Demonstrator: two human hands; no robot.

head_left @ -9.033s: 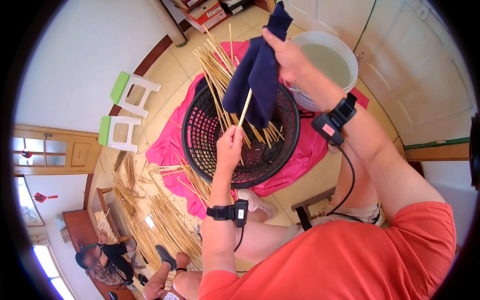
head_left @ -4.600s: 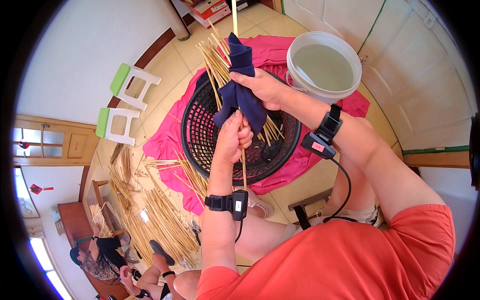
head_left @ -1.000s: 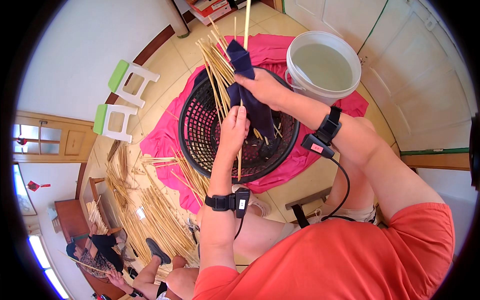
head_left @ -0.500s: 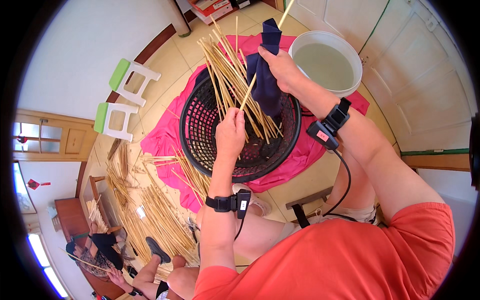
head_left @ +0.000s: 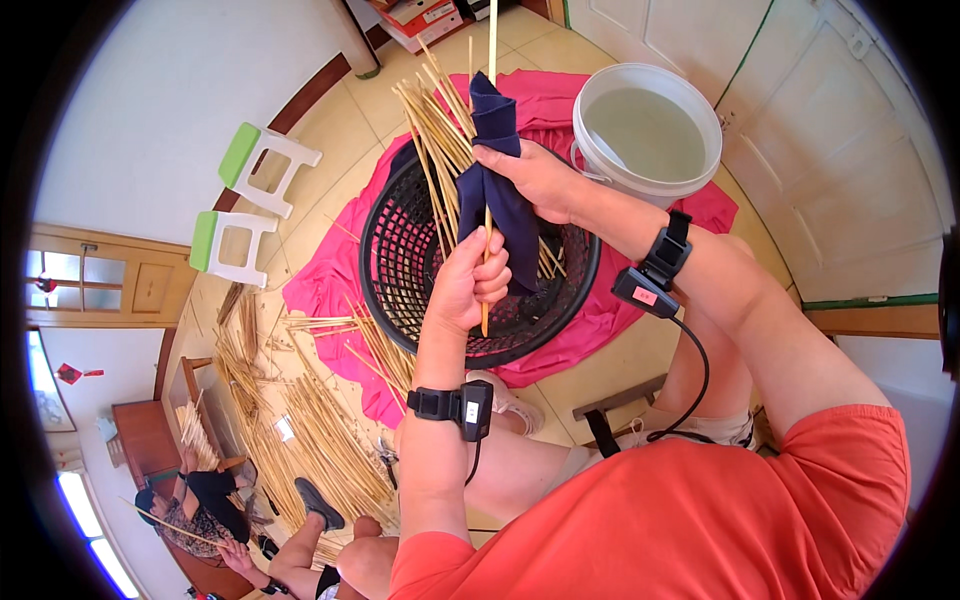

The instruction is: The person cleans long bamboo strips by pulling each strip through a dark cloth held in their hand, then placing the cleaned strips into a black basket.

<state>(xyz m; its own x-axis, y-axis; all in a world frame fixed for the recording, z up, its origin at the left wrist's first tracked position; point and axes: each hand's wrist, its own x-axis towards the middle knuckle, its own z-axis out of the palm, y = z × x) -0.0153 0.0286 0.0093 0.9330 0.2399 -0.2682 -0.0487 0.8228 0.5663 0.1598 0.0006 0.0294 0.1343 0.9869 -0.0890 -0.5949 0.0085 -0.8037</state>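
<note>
A pale thin stick [head_left: 493, 45] stands nearly upright in the picture, above the black plastic basket [head_left: 380, 285]. My left hand [head_left: 465, 282] is closed around its lower part, and the stick's end pokes out below the fist. Higher up, my right hand [head_left: 530, 180] grips a navy cloth [head_left: 512, 225] that is wrapped around the same stick. The cloth's loose end hangs over the basket. Several similar sticks [head_left: 420, 115] lean in the basket behind the cloth, partly hidden by it and my hands.
A white bucket of cloudy water [head_left: 645, 130] stands at the right, by a white door. Pink fabric [head_left: 330, 275] lies under the basket. More sticks [head_left: 320, 430] cover the floor at left, near two green-topped stools [head_left: 240, 155]. Other people sit at lower left.
The stick has swung from slanting right to nearly upright. My right hand and the cloth have moved left and down, closer to my left hand, which has turned and slid down slightly.
</note>
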